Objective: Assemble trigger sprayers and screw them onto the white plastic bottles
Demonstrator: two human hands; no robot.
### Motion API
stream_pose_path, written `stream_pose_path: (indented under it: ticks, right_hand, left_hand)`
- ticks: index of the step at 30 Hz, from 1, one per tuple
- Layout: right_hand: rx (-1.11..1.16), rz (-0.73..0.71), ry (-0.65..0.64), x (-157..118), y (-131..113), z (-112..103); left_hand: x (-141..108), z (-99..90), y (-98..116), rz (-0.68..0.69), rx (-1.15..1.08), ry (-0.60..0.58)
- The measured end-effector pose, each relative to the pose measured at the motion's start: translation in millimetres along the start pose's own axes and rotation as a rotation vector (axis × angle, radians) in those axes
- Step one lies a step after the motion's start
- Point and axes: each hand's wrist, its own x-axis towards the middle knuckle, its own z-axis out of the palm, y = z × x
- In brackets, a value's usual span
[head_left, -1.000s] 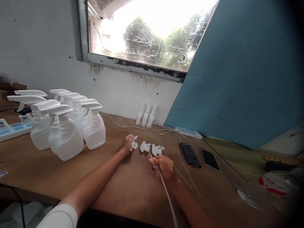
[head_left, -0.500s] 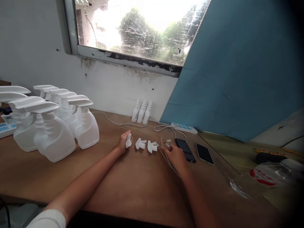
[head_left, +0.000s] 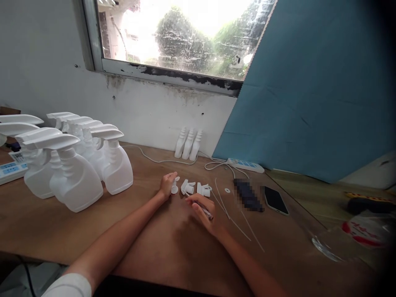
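Observation:
My left hand (head_left: 168,184) is closed around a white plastic spray head (head_left: 175,186), its round opening facing me. To the right lie two more white spray heads, a near one (head_left: 187,187) and a farther one (head_left: 203,189). In my right hand (head_left: 204,210) is a slim, shiny, pen-like tool (head_left: 202,207), gripped with the fingers closed. Its thin tip points toward the spray heads; whether it touches one I cannot tell. A small white ring (head_left: 227,190) and thin white tubes (head_left: 236,227) lie right of this hand.
White spray bottles (head_left: 82,181) crowd the table's left side. Three small white bottles (head_left: 187,145) stand against the wall. A power strip (head_left: 246,165), a pixelated dark object (head_left: 248,194), a phone (head_left: 276,200) and a clear plastic bottle (head_left: 334,243) are on the right.
My right hand has moved left, from beside the phones to the spray heads, and now holds the pen-like tool. My left hand keeps its hold. The view has shifted slightly.

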Motion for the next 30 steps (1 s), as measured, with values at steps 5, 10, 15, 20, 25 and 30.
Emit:
stream_pose_path:
  ticks: [5, 10, 15, 20, 25, 30]
  right_hand:
    - [0.036, 0.045, -0.03, -1.1, 7.3, 12.5]
    - [-0.047, 0.077, 0.053, -1.1, 10.2, 24.9]
    - [-0.167, -0.018, 0.094, 1.2, 9.1, 33.9]
    - [-0.094, 0.025, 0.136, 4.2, 9.3, 36.4]
    - [0.111, 0.131, 0.149, 4.5, 8.6, 33.3]
    - [0.185, 0.146, 0.175, 2.6, 5.9, 32.2]
  left_hand:
    - [1.6, 2.5, -3.0, 0.063, 0.067, 0.012]
    - [0.6, 5.6, -4.8, 0.115, 0.14, 0.063]
    - [-5.0, 11.5, -7.9, 0.131, 0.164, 0.14]
    - [-7.7, 10.9, -6.7, 0.069, 0.093, 0.099]
    - [-7.7, 4.8, 0.3, -0.056, 0.008, -0.05]
    - [-9.9, 4.3, 3.1, -0.087, -0.022, -0.098]
